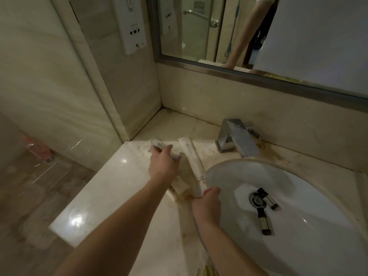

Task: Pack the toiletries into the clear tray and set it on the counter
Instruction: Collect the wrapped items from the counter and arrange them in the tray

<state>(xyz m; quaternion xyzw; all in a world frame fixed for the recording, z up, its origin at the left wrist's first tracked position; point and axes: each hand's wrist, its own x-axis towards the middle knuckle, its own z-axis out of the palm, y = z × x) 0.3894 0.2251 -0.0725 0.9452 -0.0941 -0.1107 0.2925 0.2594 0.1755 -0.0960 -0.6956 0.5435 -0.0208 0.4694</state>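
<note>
Toiletries: long white packet (192,164) lies on counter (111,188) beside sink rim (219,166), bare counter to its left up to the edge; long axis runs from right hand (207,204) toward back wall. Right fingers closed on its near end. Left hand (162,164) grips small clear packet (159,145). Two dark-capped bottles (266,210) lie in basin.

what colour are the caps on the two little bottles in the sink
Black caps, on both small bottles lying by the drain in the sink; seen in the head view.

2 small dark-capped bottles (266,212), 1 faucet (236,140), 2 hands (162,166)
</note>
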